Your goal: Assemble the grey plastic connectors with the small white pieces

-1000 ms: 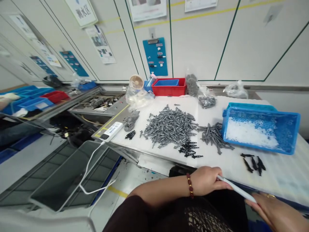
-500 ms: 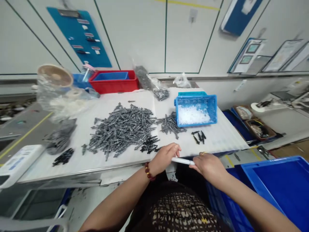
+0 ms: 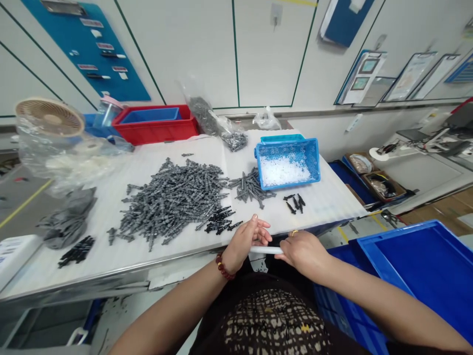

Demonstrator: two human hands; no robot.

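White rod (image 3: 266,250) | in right hand (image 3: 305,251) | apart from table edge (image 3: 125,272)

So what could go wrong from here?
The right hand holds a white rod by the front edge of the table; it could drop if the grip loosened. The black pile nearest the left hand lies against the grey heap, so a nudge might mix them.

A slim, straight, white, plastic-looking rod (image 3: 266,250) sits there, nearly level, five o'clock from centre, its three-o'clock end hidden
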